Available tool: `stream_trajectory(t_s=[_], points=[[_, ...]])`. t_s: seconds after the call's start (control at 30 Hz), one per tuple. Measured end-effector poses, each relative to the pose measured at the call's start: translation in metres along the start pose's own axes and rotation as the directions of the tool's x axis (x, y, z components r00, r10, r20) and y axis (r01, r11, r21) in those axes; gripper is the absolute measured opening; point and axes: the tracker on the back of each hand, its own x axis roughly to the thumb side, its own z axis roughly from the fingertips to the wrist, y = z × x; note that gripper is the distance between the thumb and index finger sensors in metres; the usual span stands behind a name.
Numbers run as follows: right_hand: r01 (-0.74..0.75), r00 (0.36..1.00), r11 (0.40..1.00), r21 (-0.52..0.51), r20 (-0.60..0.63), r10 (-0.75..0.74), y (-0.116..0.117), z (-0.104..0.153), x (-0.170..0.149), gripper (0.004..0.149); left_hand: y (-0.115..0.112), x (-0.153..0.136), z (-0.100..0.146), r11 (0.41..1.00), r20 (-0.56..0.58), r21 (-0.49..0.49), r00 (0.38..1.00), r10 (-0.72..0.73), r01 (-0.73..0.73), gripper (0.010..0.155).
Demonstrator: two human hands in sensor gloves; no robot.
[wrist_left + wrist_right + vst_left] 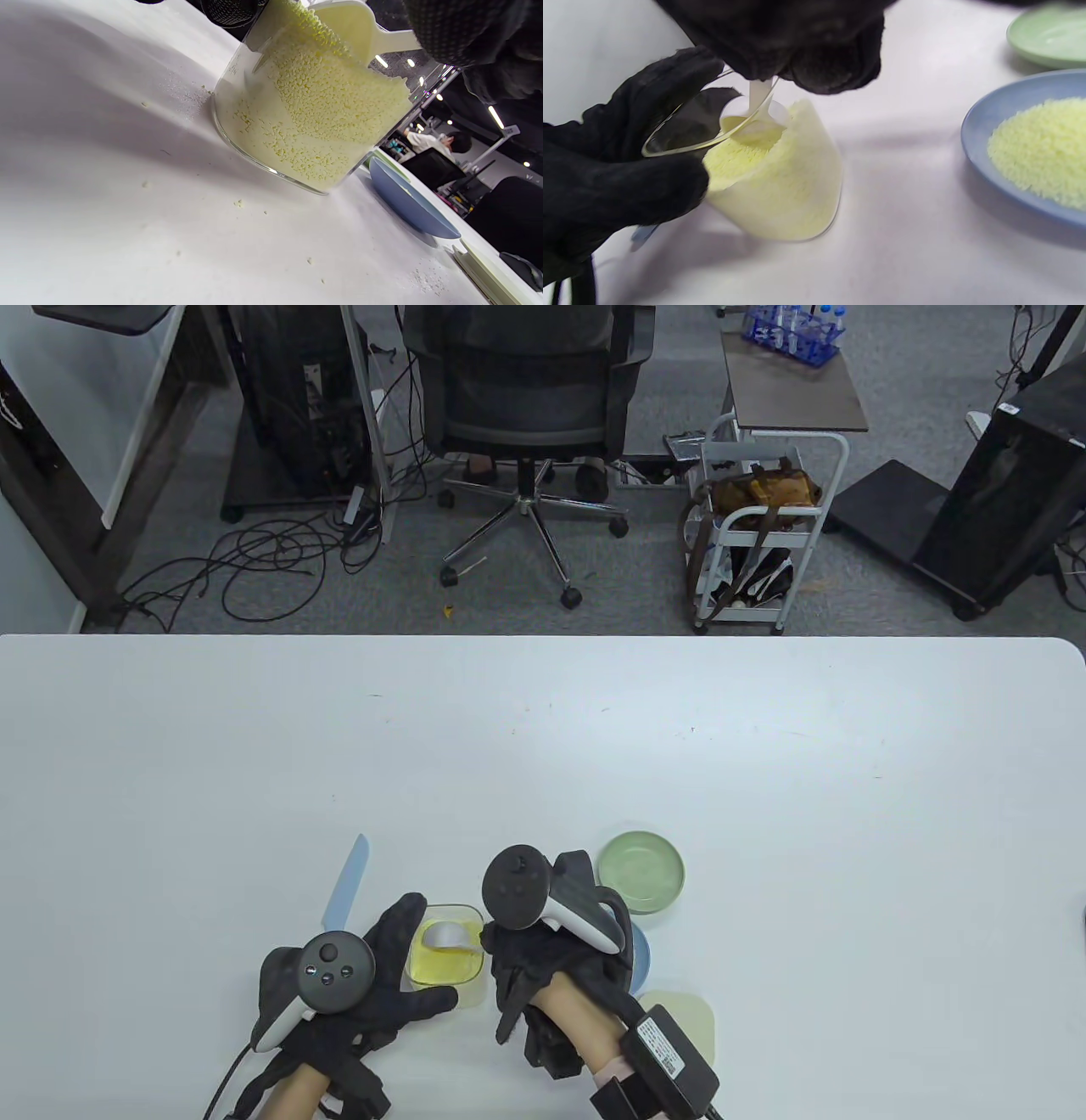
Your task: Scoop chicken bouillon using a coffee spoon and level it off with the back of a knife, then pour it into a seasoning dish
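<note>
A clear glass container [447, 957] of yellow chicken bouillon granules [780, 186] stands tilted on the white table. My left hand [416, 960] grips its wall with thumb and fingers [628, 169]. My right hand [502, 952] pinches the handle of a white coffee spoon [445, 935], whose bowl [754, 120] is dug into the granules at the container's mouth. A light blue knife [347, 884] lies untouched on the table left of the container. The empty green seasoning dish [640, 872] sits beyond my right hand.
A blue dish [984, 127] holding a heap of granules sits right of the container, mostly under my right wrist in the table view. A pale green flat lid [689, 1020] lies near the front edge. Spilled grains [237, 203] dot the table.
</note>
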Motion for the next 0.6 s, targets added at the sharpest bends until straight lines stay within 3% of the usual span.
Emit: stream_trajectory(t_s=[0.2, 0.5, 0.6], points=[[0.121, 0.991, 0.978, 0.171, 0.028, -0.128, 0.007, -0.009, -0.002, 0.042, 0.000, 0.000, 0.000, 1.000, -0.003, 0.005, 1.000, -0.002, 0.002, 0.109], [0.338, 0.939, 0.910, 0.239, -0.016, -0.345, 0.017, -0.012, -0.023, 0.044, 0.000, 0.000, 0.000, 1.000, -0.005, 0.001, 1.000, -0.001, 0.001, 0.109], [0.555, 0.827, 0.798, 0.236, -0.050, -0.560, 0.029, -0.012, -0.040, 0.044, 0.000, 0.000, 0.000, 1.000, -0.006, -0.004, 1.000, -0.002, 0.002, 0.109]])
